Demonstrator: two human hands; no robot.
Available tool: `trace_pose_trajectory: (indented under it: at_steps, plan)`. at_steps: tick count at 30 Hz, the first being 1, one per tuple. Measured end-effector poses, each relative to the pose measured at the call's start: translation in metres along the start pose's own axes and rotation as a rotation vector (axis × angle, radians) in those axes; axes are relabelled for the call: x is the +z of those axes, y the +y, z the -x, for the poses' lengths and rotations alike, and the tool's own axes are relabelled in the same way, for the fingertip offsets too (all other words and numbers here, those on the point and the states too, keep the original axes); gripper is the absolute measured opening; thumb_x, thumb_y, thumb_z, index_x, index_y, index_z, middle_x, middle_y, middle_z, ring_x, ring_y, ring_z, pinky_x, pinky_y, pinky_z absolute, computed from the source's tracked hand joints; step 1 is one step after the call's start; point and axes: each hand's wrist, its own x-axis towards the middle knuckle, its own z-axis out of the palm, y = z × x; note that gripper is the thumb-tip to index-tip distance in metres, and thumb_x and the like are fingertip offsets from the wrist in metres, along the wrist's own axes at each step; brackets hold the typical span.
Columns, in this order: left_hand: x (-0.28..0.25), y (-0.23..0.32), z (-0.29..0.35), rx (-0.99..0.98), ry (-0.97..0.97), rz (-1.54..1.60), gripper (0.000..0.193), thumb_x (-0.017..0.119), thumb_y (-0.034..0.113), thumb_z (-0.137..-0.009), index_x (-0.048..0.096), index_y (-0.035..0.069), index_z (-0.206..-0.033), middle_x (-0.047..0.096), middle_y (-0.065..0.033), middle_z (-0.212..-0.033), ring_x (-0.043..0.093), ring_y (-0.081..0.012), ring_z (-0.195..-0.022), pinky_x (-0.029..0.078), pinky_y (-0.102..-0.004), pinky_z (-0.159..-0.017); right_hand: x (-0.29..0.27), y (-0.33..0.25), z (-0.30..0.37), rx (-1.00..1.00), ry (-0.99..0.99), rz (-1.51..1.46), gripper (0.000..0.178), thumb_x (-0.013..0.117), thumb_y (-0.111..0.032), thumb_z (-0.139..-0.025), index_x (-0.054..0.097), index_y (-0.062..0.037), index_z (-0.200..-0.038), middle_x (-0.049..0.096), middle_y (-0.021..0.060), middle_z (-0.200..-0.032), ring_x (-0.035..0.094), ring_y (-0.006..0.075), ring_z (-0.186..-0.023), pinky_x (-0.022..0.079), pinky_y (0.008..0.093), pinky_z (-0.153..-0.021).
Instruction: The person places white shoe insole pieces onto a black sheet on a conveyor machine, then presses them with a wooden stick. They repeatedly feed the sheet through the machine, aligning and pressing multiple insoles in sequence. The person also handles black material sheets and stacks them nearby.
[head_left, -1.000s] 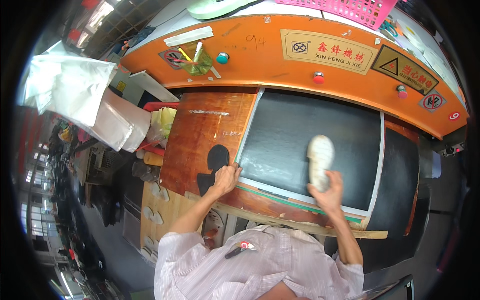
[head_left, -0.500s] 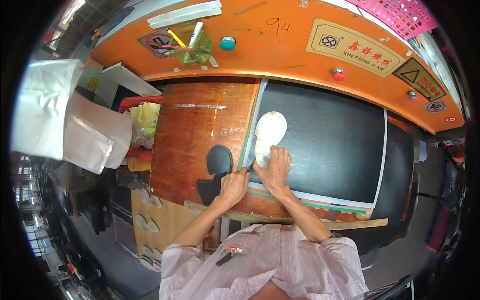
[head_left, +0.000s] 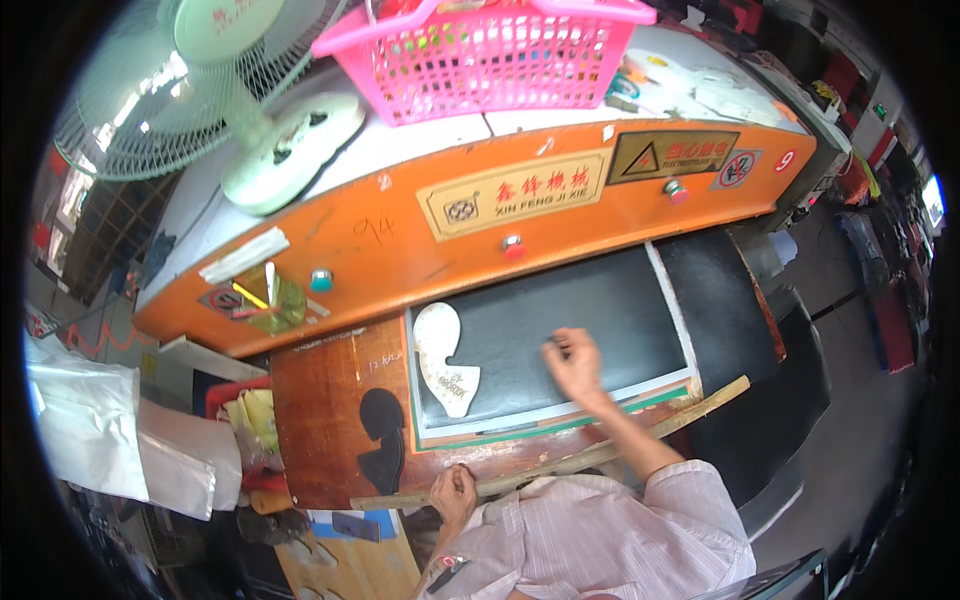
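Note:
A white curved template [head_left: 437, 345], shaped like a shoe part, lies on the left side of a black sheet [head_left: 540, 310]. To its right, my right hand [head_left: 575, 368] is over the sheet with curled fingers; a small dark spot shows at them, which I cannot make out. My left hand [head_left: 453, 493] is closed at the front edge of the brown wooden board [head_left: 320, 395], and its inner fingers are hidden. Beyond that hand, to the left, a black cut piece [head_left: 382, 412] of similar curved outline rests on the board. Neither hand touches the template.
An orange machine beam [head_left: 400, 235] with buttons spans the back of the board. Above it stand a pink basket [head_left: 490, 60] and a fan [head_left: 190, 80]. A green pen cup [head_left: 282, 305] is fixed to its left end. Plastic-wrapped material [head_left: 90, 430] hangs at left.
My right hand has left the white template and moved right over the black sheet. My left hand has drawn back to the board's front edge, off the black piece. The view has shifted.

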Motion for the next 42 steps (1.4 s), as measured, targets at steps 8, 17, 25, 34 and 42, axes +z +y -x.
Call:
trace_pose_trajectory:
  at_steps: [8,17,25,34,42]
  plan:
    - [0.054,-0.02,-0.095,0.034,0.23,0.001,0.008,0.07,0.012,-0.093,0.07,0.006,-0.088,0.065,-0.012,-0.068,0.066,-0.032,-0.062,0.05,-0.0455,-0.06,-0.136,0.044,-0.169,-0.142,0.506,-0.082,0.02,0.066,-0.021,-0.102,0.067,-0.0023,-0.096,0.062,0.0057,-0.078,0.059,0.0152,-0.071,0.05,0.0329,-0.069]
    - [0.074,-0.002,-0.189,-0.178,0.159,0.065,0.022,0.059,0.022,-0.102,0.067,0.003,-0.096,0.065,-0.0196,-0.083,0.064,-0.0397,-0.082,0.051,-0.0512,-0.076,-0.167,0.021,-0.211,-0.298,0.266,0.043,0.023,0.061,-0.02,-0.104,0.062,0.0,-0.093,0.059,0.0132,-0.081,0.057,0.0246,-0.071,0.047,0.038,-0.069]
    - [0.073,0.006,-0.219,-0.201,0.151,-0.008,0.022,0.06,0.023,-0.101,0.066,0.003,-0.093,0.065,-0.0172,-0.076,0.065,-0.0377,-0.076,0.051,-0.0506,-0.072,-0.079,0.048,-0.08,-0.236,-0.06,0.043,0.015,0.069,-0.015,-0.095,0.071,-0.0017,-0.089,0.066,0.0133,-0.083,0.064,0.0308,-0.077,0.049,0.0429,-0.072]
    - [0.07,-0.007,-0.221,-0.08,0.13,0.009,0.024,0.061,0.025,-0.101,0.069,0.003,-0.093,0.069,-0.016,-0.077,0.069,-0.0357,-0.078,0.053,-0.0479,-0.072,-0.003,0.015,-0.018,-0.461,-0.084,0.211,0.022,0.071,-0.021,-0.092,0.075,-0.0026,-0.104,0.073,0.0147,-0.099,0.065,0.0361,-0.097,0.045,0.0472,-0.093]
    - [0.064,-0.015,-0.196,-0.07,0.057,0.205,0.021,0.06,0.02,-0.097,0.066,0.001,-0.091,0.067,-0.0206,-0.078,0.064,-0.0423,-0.084,0.05,-0.054,-0.077,0.004,0.034,-0.005,-0.199,-0.257,0.306,0.029,0.069,-0.028,-0.094,0.078,-0.0011,-0.1,0.074,0.0259,-0.104,0.065,0.0451,-0.108,0.046,0.0519,-0.102]
